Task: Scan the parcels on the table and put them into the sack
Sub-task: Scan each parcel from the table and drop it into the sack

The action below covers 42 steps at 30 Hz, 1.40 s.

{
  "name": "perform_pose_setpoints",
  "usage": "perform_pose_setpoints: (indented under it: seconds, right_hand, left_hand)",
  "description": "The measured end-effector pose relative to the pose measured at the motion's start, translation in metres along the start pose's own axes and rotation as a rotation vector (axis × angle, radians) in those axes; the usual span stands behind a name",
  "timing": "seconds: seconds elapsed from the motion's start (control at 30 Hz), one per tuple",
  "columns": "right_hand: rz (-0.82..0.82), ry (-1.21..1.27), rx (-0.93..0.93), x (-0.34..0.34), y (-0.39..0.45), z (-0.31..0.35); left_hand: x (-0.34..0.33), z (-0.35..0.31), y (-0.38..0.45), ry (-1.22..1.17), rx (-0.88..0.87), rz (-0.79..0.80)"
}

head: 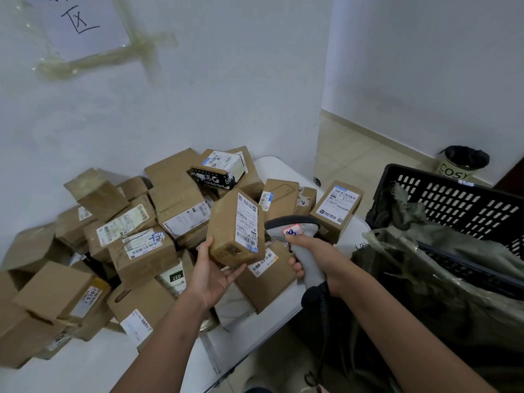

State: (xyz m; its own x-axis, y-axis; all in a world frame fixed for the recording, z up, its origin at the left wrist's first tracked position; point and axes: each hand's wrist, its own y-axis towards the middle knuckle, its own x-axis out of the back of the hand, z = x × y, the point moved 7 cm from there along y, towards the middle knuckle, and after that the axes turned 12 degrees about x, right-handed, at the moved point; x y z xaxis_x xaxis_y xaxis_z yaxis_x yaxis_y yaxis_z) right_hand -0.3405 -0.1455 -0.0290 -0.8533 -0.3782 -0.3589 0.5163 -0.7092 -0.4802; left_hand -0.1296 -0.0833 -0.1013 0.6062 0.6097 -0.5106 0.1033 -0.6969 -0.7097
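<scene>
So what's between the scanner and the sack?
Nothing but the right hand gripping the scanner: past its wrist, the head view shows only a bare table edge before the sack.

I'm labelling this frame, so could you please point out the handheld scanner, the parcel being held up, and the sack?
handheld scanner (309, 268): head view, grey handle.
held parcel (224, 222): head view, brown side face.
sack (459, 273): head view, green fabric.

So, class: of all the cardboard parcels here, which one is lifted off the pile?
The tall brown parcel gripped from below by the left hand, its label facing the scanner in the right hand. The rest lie on the table.
</scene>
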Motion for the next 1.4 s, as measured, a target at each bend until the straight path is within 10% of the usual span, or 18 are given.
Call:
perform_pose_setpoints:
  seconds: [1.4]
  right_hand:
    - [0.031, 0.021, 0.036, -0.007, -0.017, 0.007]
  left_hand:
    - [-0.01, 0.003, -0.006, 0.014, -0.01, 0.018]
